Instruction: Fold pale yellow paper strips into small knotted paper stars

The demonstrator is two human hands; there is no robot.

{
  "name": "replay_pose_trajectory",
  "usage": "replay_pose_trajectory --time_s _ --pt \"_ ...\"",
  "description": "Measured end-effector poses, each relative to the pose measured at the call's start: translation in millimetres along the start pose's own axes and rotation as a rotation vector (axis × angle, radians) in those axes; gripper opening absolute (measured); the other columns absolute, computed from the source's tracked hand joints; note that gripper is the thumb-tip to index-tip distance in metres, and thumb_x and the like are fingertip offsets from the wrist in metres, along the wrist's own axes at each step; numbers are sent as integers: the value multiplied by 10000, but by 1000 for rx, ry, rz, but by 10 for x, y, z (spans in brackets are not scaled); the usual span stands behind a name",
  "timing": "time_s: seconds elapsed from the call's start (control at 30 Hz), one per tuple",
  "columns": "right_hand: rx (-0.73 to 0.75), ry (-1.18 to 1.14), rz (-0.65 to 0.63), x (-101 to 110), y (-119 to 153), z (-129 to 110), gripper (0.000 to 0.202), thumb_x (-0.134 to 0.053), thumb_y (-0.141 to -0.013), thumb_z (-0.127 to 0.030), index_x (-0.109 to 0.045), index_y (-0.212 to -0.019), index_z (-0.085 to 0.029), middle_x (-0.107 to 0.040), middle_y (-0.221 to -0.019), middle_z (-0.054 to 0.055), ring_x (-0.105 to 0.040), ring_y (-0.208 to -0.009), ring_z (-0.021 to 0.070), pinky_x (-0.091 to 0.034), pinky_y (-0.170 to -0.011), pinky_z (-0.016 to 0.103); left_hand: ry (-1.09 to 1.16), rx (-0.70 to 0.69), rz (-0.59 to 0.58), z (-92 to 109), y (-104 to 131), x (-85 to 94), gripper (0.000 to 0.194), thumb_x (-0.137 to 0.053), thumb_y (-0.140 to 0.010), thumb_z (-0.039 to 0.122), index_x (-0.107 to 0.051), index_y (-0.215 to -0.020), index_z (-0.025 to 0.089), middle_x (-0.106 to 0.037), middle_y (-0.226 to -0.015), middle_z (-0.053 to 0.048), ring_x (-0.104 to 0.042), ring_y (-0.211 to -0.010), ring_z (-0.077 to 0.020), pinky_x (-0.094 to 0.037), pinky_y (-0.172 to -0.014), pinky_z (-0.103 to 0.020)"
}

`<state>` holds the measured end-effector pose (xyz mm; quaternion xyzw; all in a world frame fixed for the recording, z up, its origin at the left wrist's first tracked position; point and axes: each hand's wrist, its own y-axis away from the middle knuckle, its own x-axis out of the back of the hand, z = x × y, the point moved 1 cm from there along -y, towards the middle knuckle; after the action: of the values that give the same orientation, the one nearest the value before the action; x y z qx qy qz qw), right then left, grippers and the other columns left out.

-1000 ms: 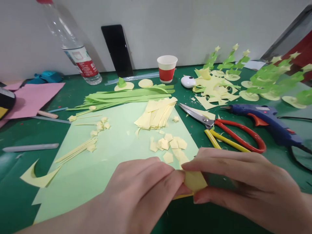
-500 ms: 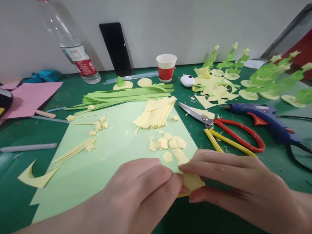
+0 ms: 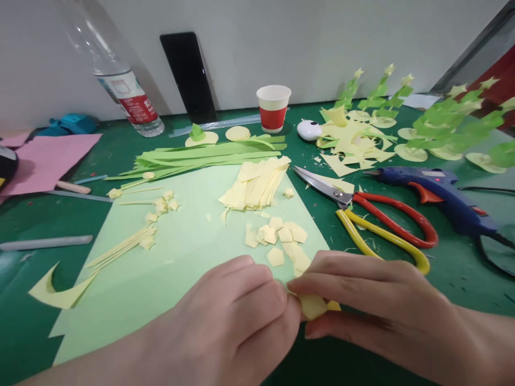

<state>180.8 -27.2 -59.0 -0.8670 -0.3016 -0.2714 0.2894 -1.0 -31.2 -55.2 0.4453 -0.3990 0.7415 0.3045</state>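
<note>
Between my two hands, low in the middle of the view, is a small piece of yellow paper. My left hand is closed, its fingertips gripping the paper's left side. The thumb and fingers of my right hand pinch it from the right. Just beyond the fingers, several flat yellow paper pentagons lie on a pale green sheet. Farther off on that sheet is a pile of yellow paper strips. Small folded paper stars rest to the left beside thin yellow strips.
Scissors with red and yellow handles and a blue glue gun lie at right. Behind stand a paper cup, a phone, a bottle, green strips and paper plants. Pink paper lies left.
The paper between my fingers has turned and shows less of its face now. My right hand has shifted slightly left, uncovering more of the yellow scissor handle.
</note>
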Motion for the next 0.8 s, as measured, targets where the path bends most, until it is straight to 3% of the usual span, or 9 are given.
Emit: replay_pose_trajectory --time_s 0.2,0.27,0.37,0.5,0.63,0.7,0.8 --pt "90 -45 -46 88 -61 18 300 -496 -890 -337 -604 -1009 -84 -627 -766 39 -590 -677 88 -490 -628 129 8 63 10 12 30 -68 401 -288 -902 147 -620 -694 232 -570 -588 -12 -484 -537 -170 -407 -500 -298" --pt "120 63 27 177 -116 97 334 -461 -904 -362 -608 -1001 -78 -646 -809 69 -609 -746 116 -501 -679 178 -2 34 44 22 -3 -61 448 -256 -914 141 -608 -646 210 -566 -574 -18 -472 -511 -158 -397 -477 -289" --pt "-134 415 226 287 -239 333 208 -464 -901 -225 -652 -921 -138 -639 -899 83 -604 -748 154 -511 -652 267 -20 -11 97 48 -40 -57 497 -208 -928 111 -605 -633 159 -569 -575 -38 -466 -503 -142 -409 -480 -272" --pt "-264 486 108 253 -426 612 281 -615 -801 -214 -603 -1047 -78 -615 -1039 139 -600 -841 216 -519 -682 352 -5 -6 74 53 -28 -99 419 -267 -926 106 -603 -676 132 -536 -556 -32 -434 -516 -137 -402 -483 -251" --pt "-309 510 -46 238 -610 721 218 -541 -879 -271 -572 -1051 -139 -606 -1022 60 -602 -860 169 -514 -732 357 98 30 79 0 4 -185 362 -307 -903 112 -584 -670 132 -541 -572 -36 -425 -525 -135 -383 -470 -237" --pt "-341 534 -37 324 -741 788 261 -528 -887 -288 -546 -1106 -145 -585 -1079 68 -599 -888 179 -513 -743 372 174 69 87 -22 9 -222 308 -348 -879 91 -585 -685 128 -557 -587 -32 -442 -537 -129 -381 -474 -223" --pt "-406 600 92 545 -1000 976 285 -525 -888 -290 -531 -1141 -158 -559 -1142 79 -582 -949 199 -499 -787 402 277 131 152 -37 5 -239 265 -402 -843 60 -566 -646 128 -537 -558 -19 -430 -527 -119 -343 -457 -217"
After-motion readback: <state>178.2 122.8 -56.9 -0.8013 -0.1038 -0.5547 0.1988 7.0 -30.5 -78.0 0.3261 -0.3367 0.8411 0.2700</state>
